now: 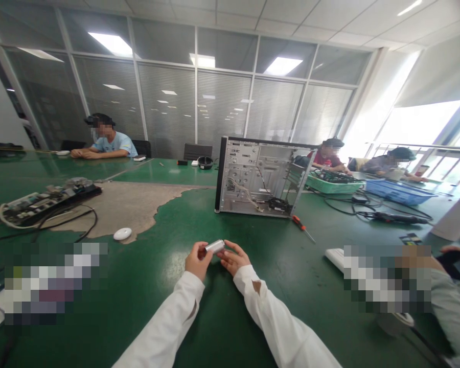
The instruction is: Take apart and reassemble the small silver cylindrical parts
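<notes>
My left hand [197, 260] and my right hand [234, 257] meet over the green table [168, 286], both in white sleeves. Together they hold a small silvery cylinder-shaped part [215, 246] between the fingertips, just above the table top. Beyond them an open computer case [258, 176] stands upright with its side panel off and loose cables inside. An orange-handled screwdriver [302, 226] lies at the case's front right corner, apart from both hands.
A motherboard with cables [42, 202] lies at left, with a white round disc [122, 233] nearer. Green [333, 184] and blue [398, 191] baskets sit at right, a power tool [396, 218] beside them. Three people sit at the far side; another person's sleeve [452, 301] is at right.
</notes>
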Available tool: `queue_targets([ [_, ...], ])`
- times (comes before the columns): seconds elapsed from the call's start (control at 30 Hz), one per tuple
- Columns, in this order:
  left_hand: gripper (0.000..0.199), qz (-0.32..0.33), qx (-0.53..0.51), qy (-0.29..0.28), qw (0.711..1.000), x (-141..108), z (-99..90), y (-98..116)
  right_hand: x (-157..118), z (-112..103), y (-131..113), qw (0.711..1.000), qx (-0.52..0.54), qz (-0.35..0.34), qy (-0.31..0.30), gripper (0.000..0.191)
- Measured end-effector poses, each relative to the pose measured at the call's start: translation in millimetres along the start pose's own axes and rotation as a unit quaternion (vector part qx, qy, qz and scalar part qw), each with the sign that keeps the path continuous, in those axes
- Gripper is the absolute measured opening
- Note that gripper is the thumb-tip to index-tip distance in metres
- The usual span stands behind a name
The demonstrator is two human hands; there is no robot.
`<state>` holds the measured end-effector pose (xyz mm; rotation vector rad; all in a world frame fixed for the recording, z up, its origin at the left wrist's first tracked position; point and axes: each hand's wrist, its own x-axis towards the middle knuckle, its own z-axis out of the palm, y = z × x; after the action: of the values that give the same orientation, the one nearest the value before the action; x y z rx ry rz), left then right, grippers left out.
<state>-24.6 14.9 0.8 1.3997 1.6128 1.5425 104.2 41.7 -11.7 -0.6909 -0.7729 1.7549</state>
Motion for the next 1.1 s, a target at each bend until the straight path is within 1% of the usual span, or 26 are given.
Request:
queue_targets([
  [0.13, 0.023, -0.026, -0.002, 0.01, 1.0, 1.5, 1.3, -3.2, 1.6, 0.2, 3.9, 1.0, -0.018, -0.018, 0.0, 0.045],
  [0.27, 0.026, -0.028, 0.022, 0.005, 0.999, -0.5, 0.3, 1.8, 2.4, 0.5, 7.2, 0.999, -0.033, -0.03, -0.006, 0.045],
  [0.47, 0.03, -0.027, 0.044, -0.038, 0.998, -6.3, -1.8, 13.8, 4.5, 0.8, 9.3, 0.998, -0.049, -0.025, -0.009, 0.043],
  [0.63, 0.031, -0.033, 0.035, -0.048, 0.998, -6.2, 0.9, 11.3, 6.3, 1.4, 9.8, 0.998, -0.051, -0.012, 0.016, 0.044],
  [0.77, 0.033, -0.009, -0.039, -0.074, 0.996, -5.7, 1.8, 7.6, 6.9, 2.3, 6.9, 0.998, -0.045, 0.01, 0.035, 0.042],
  [0.87, 0.03, 0.008, -0.093, -0.107, 0.99, -7.4, 0.4, 11.1, 5.6, 3.7, 2.9, 0.998, -0.036, 0.028, 0.046, 0.036],
  [0.97, 0.028, 0.028, -0.098, -0.129, 0.986, -10.2, -0.9, 17.6, 3.4, 4.4, -1.2, 0.998, -0.03, 0.038, 0.046, 0.029],
  [1.1, 0.03, 0.052, -0.073, -0.132, 0.987, -13.1, 0.0, 21.2, 2.1, 3.5, -5.2, 0.997, -0.01, 0.068, 0.042, 0.021],
])
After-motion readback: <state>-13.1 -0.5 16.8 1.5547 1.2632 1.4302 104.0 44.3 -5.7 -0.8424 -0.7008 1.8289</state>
